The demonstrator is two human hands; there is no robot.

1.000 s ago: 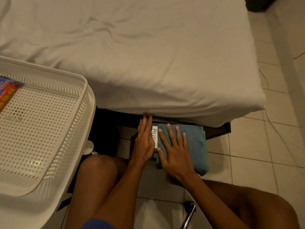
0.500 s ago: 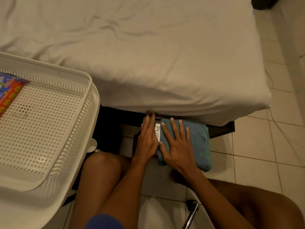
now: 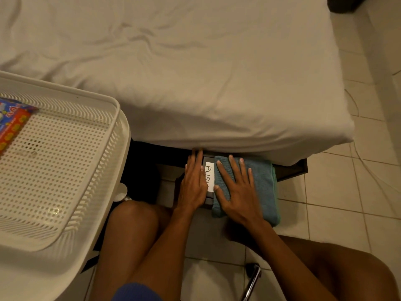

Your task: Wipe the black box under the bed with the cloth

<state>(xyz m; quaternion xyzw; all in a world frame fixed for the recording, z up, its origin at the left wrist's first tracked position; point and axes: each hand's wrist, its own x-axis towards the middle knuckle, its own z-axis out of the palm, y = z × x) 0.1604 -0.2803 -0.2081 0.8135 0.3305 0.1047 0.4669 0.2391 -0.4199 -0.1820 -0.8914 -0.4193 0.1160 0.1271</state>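
- The low black box (image 3: 208,195) sits on the pale tiled floor (image 3: 338,192) at the edge of the bed with its creased white sheet (image 3: 195,72), its far end reaching under the mattress; a white label reading "PUSH" (image 3: 209,175) shows on its top.
- A folded blue-green microfibre cloth (image 3: 263,183) covers the right part of the box top.
- The right hand (image 3: 236,192) lies flat on the cloth, fingers spread, gripping nothing.
- The left hand (image 3: 193,183) rests open and flat on the left part of the box, fingers straight and together, fingertips at the mattress edge.
- A white perforated plastic basket (image 3: 65,170) stands to the left, with a colourful packet (image 3: 13,124) in it.
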